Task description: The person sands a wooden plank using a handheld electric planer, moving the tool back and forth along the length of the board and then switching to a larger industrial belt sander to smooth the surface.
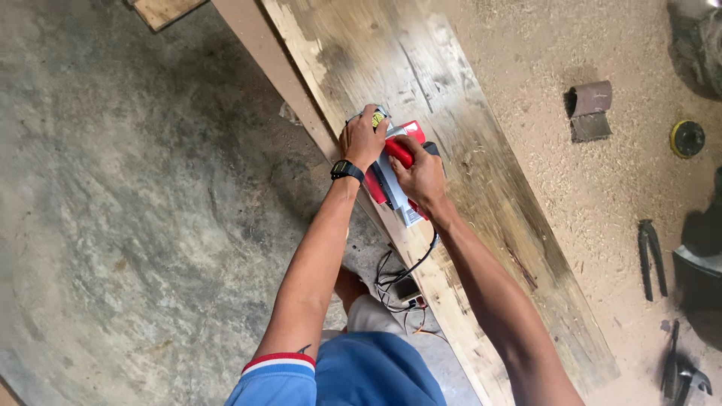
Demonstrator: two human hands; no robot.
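A red and grey electric hand planer (pixel 392 180) sits on a long weathered wooden plank (pixel 481 173) that runs from top centre to bottom right. My left hand (pixel 362 139), with a black wristwatch, grips the planer's front knob. My right hand (pixel 418 174) is closed around the red rear handle. A black power cord (pixel 410 267) trails from the planer down toward my legs. The plank's near strip looks paler than the dark stained middle.
Sawdust covers the bench surface (pixel 594 195) right of the plank, with a sandpaper roll (pixel 590 109), a yellow-and-black disc (pixel 687 138), pliers (pixel 651 256) and dark tools (pixel 681 372) on it. Grey concrete floor (pixel 135 210) lies to the left. A small power adapter (pixel 408 292) lies below.
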